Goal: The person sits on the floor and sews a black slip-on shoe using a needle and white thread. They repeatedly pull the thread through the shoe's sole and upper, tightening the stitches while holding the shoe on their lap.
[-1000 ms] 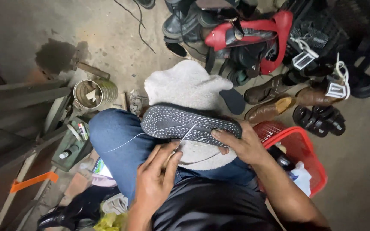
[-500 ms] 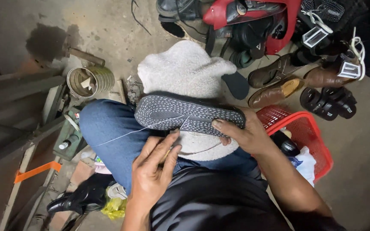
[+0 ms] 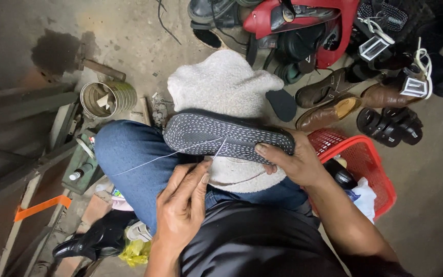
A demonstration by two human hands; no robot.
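A dark grey shoe [image 3: 221,136] lies sole up across my lap on a white fuzzy cloth [image 3: 221,84]. Rows of white stitches cover its sole. My right hand [image 3: 293,164] grips the shoe's right end, thumb on the sole. My left hand [image 3: 183,205] sits at the sole's near edge, fingers pinched on a thin white thread [image 3: 149,160]. From the sole, that thread runs out to the left over my blue-jeaned knee [image 3: 124,154].
A red plastic basket [image 3: 370,159] with odds and ends stands at my right. Brown shoes [image 3: 329,102], black sandals [image 3: 390,125] and a red item [image 3: 334,31] pile up beyond it. A tin can [image 3: 106,97], wooden planks [image 3: 21,154] and a black shoe [image 3: 93,241] lie at my left.
My left hand has shifted slightly left and down along the sole's near edge, keeping the thread stretched. My right hand keeps its grip on the shoe.
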